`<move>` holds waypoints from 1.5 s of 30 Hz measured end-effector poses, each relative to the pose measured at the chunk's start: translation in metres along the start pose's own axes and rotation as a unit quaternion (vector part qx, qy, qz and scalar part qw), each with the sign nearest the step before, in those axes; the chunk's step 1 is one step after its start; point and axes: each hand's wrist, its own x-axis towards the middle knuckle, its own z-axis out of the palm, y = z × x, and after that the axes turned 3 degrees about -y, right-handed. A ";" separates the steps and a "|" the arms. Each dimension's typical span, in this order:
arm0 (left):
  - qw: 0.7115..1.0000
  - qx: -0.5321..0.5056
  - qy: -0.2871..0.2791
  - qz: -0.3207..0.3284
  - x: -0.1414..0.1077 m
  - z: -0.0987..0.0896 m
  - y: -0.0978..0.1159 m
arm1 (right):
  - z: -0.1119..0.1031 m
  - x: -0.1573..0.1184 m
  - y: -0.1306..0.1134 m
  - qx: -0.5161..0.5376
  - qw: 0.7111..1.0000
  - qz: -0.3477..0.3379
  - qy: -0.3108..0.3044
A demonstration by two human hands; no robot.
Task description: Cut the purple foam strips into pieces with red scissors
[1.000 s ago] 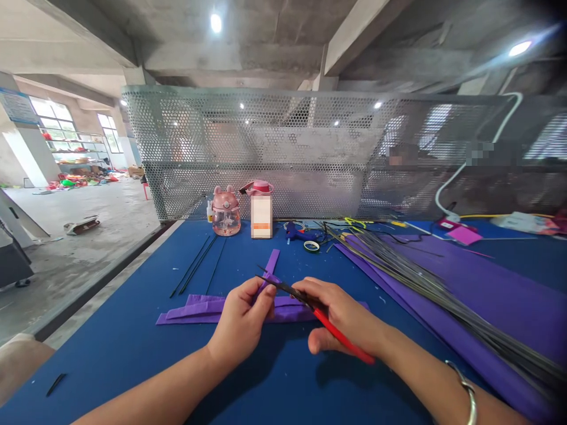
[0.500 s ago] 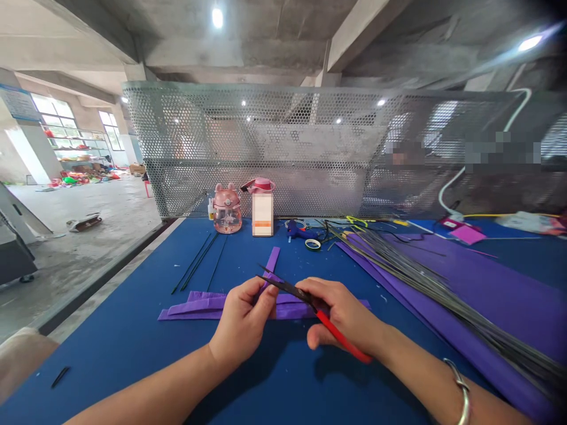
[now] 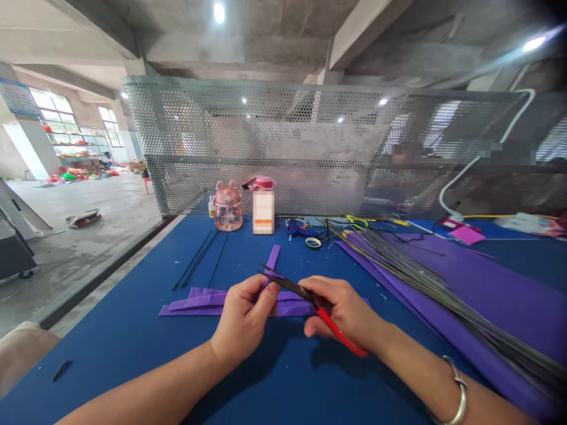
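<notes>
My left hand (image 3: 243, 321) pinches a narrow purple paper strip (image 3: 271, 261) that points away from me. My right hand (image 3: 348, 310) grips red-handled scissors (image 3: 310, 298); their dark blades sit open across the strip, just past my left fingertips. Beneath both hands lies a flat pile of purple paper strips (image 3: 204, 302) on the blue table (image 3: 133, 336).
Large purple sheets (image 3: 496, 295) with a bundle of thin dark wires (image 3: 425, 280) fill the right side. Loose dark wires (image 3: 199, 257) lie to the left. A pink bottle (image 3: 228, 206), a second bottle (image 3: 263, 203), a glue gun (image 3: 299, 229) and tape (image 3: 312, 242) stand before the perforated metal screen (image 3: 287, 147).
Both hands hold the same grip on strip and scissors; only the camera view has shifted slightly.
</notes>
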 end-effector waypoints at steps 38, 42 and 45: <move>0.999 -0.026 0.022 -0.003 0.001 0.001 -0.006 | -0.005 0.002 -0.007 -0.021 0.998 0.040 -0.041; 1.000 -0.010 0.009 0.010 0.000 0.001 -0.005 | -0.004 0.003 -0.006 0.013 0.998 0.029 -0.047; 1.000 0.006 0.005 0.012 0.000 0.000 -0.001 | -0.004 0.002 -0.002 0.067 0.995 0.030 -0.074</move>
